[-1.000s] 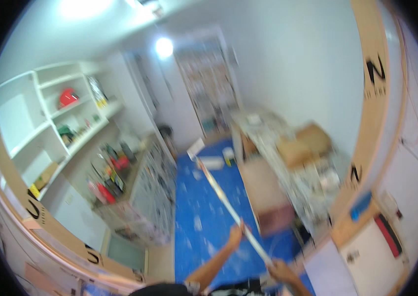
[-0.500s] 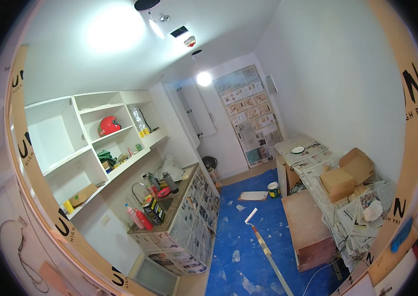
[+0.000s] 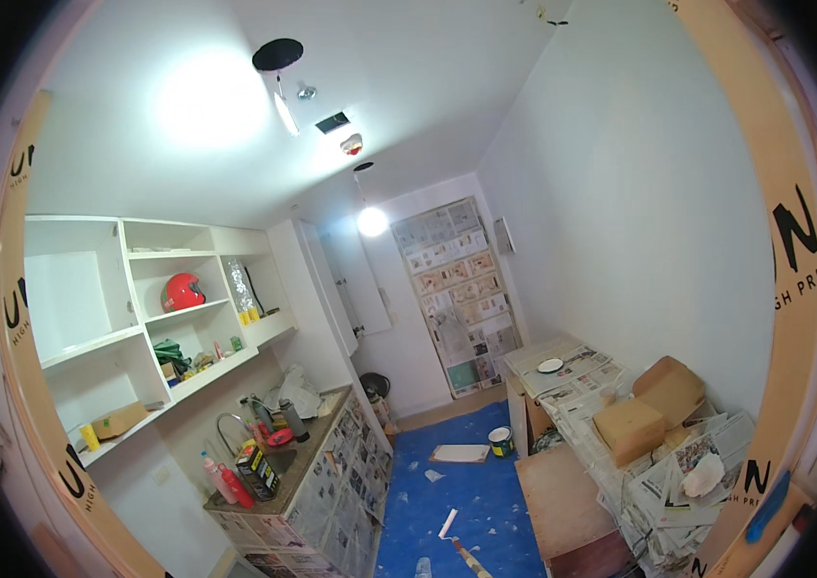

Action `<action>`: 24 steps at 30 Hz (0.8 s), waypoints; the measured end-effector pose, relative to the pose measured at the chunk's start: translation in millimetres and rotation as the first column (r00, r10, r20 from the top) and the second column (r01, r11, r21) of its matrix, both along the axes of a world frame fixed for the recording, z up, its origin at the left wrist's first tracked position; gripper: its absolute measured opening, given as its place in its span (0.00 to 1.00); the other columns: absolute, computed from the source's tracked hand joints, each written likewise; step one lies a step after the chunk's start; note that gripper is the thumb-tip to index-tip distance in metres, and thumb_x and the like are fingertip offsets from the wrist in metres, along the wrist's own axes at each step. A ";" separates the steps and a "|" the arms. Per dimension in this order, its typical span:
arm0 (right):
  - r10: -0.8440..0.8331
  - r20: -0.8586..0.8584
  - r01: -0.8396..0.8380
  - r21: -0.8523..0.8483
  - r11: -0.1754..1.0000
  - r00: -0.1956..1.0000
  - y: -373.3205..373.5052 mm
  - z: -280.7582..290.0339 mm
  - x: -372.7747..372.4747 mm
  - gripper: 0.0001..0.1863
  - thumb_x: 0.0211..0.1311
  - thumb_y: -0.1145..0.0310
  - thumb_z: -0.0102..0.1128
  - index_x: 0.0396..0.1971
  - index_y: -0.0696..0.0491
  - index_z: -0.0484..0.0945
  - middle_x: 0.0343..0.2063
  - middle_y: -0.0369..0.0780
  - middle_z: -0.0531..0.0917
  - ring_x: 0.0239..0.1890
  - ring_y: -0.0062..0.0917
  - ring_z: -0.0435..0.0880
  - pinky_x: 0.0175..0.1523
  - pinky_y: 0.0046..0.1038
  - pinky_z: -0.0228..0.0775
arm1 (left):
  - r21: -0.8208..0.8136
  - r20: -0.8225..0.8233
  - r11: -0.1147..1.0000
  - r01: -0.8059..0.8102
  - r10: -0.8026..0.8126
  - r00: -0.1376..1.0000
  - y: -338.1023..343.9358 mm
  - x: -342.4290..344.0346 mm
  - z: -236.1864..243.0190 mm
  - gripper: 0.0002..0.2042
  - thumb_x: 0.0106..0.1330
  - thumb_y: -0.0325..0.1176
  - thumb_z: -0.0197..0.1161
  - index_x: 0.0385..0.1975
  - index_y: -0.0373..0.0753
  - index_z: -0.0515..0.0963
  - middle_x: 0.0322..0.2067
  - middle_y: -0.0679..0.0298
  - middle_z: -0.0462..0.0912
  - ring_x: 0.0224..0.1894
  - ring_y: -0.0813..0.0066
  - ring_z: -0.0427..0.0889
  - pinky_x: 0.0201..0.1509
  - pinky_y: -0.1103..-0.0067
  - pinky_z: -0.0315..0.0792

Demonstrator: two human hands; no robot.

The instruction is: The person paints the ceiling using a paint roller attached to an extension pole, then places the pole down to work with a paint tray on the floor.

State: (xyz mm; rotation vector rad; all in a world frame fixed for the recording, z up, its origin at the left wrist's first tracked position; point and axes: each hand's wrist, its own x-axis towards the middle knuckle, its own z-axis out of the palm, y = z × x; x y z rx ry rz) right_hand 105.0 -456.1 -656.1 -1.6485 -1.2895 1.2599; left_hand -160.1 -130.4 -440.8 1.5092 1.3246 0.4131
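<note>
Neither of my hands shows in the head view. A paint roller [image 3: 448, 523] with a white sleeve hangs over or rests on the blue floor sheet [image 3: 461, 433]; which of the two I cannot tell. Its pole [image 3: 472, 562] runs out at the lower edge, so whatever grips it is hidden. Farther off, an open paint can [image 3: 501, 442] stands on the sheet, and beside it lies a flat white tray or board [image 3: 460, 453].
At left, a newspaper-covered counter [image 3: 304, 504] carries bottles and a tin under open white shelves [image 3: 198, 316] holding a red helmet. At right, a papered worktop [image 3: 572, 376] bears cardboard boxes [image 3: 628, 431]. A reddish-brown wooden box [image 3: 567, 506] juts beside it. Taped frame [image 3: 760, 222] surrounds the doorway.
The view has tilted upward, showing more ceiling, and the room sits lower in the picture. The roller appears lower and farther left, with less of its pole visible.
</note>
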 end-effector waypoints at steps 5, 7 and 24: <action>0.049 0.044 -0.044 -0.094 0.995 0.998 -12.8 3.3 -14.8 0.17 0.61 0.60 0.53 0.36 0.60 0.78 0.26 0.48 0.80 0.30 0.40 0.79 0.34 0.40 0.70 | -0.002 0.032 1.000 -0.029 0.029 0.999 14.0 -3.3 -33.2 0.14 0.61 0.41 0.56 0.33 0.36 0.81 0.26 0.58 0.83 0.26 0.66 0.82 0.28 0.71 0.76; 0.068 0.068 -0.059 -0.120 0.991 0.995 -18.5 10.2 -23.6 0.17 0.62 0.59 0.53 0.37 0.59 0.78 0.28 0.51 0.81 0.33 0.44 0.80 0.37 0.41 0.71 | -0.047 0.018 0.997 -0.059 0.060 0.998 7.6 -21.6 -69.5 0.14 0.61 0.41 0.56 0.33 0.36 0.81 0.26 0.58 0.83 0.25 0.66 0.82 0.27 0.70 0.76; -0.084 0.252 0.136 -0.195 0.971 0.964 268.6 171.3 -126.2 0.17 0.64 0.61 0.52 0.33 0.63 0.75 0.25 0.61 0.77 0.33 0.57 0.78 0.37 0.48 0.67 | -0.363 -0.426 0.923 -0.123 -0.047 0.904 60.4 -320.9 -304.8 0.12 0.57 0.35 0.57 0.33 0.35 0.82 0.22 0.56 0.82 0.20 0.65 0.82 0.23 0.69 0.76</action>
